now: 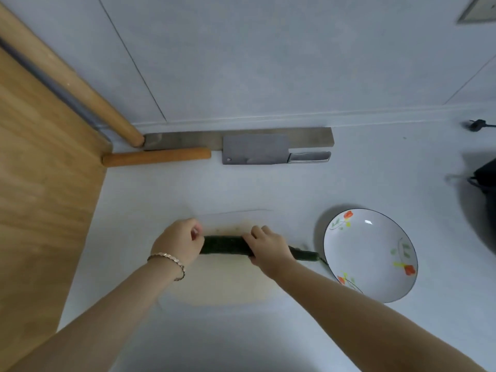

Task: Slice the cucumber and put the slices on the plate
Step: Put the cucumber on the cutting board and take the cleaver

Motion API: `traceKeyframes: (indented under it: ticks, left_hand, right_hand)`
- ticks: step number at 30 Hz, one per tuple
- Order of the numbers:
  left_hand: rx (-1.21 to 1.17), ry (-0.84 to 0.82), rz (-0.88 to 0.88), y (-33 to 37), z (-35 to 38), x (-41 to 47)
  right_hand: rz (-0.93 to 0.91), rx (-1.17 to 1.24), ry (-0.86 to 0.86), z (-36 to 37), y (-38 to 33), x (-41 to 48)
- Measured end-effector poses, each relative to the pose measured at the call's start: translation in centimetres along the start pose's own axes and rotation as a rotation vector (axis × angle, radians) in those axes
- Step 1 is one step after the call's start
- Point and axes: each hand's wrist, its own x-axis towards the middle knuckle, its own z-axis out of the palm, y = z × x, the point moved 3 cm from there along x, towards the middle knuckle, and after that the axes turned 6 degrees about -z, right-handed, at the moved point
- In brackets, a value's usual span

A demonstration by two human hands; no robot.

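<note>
Left hand [178, 241] and right hand [269, 249] grip one cucumber [224, 245] beside one plate [375, 285].

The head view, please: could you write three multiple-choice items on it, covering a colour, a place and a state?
1. The plate has flowers of which colour? A. blue B. orange-red C. purple
2. Where does the cleaver lie? A. on the plate B. hung on a hook C. at the back of the counter, by the wall
3. The cucumber is: A. whole, gripped by the left hand and right hand B. sliced C. peeled
Answers: 1 B, the blooms near the rim are orange-red; 2 C, it lies flat there, apart from both hands; 3 A, both hands curl round one uncut green length.
</note>
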Motion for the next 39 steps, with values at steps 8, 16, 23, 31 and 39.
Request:
traceKeyframes:
  ticks: [8, 16, 23, 31, 39]
  left_hand:
    - [0.083, -0.160, 0.117, 3.9, 2.9, 3.0]
    - [0.062, -0.203, 0.126, 7.6, 3.5, 6.5]
    - [0.058, -0.176, 0.094, 8.4, 3.5, 8.6]
    - [0.042, -0.151, 0.078, 7.2, 3.1, 8.2]
    - [0.132, -0.392, 0.246, 6.3, 5.7, 3.0]
  right_hand:
    - [0.145, 0.182, 0.173, -2.6, 5.2, -0.3]
    - [0.380, -0.208, 0.137, -8.7, 17.9, 5.2]
    - [0.277, -0.251, 0.007, -7.3, 19.1, 11.2]
    - [0.338, -0.288, -0.029, -7.6, 18.6, 10.9]
    - [0.445, 0.123, 0.102, -10.3, 14.4, 1.4]
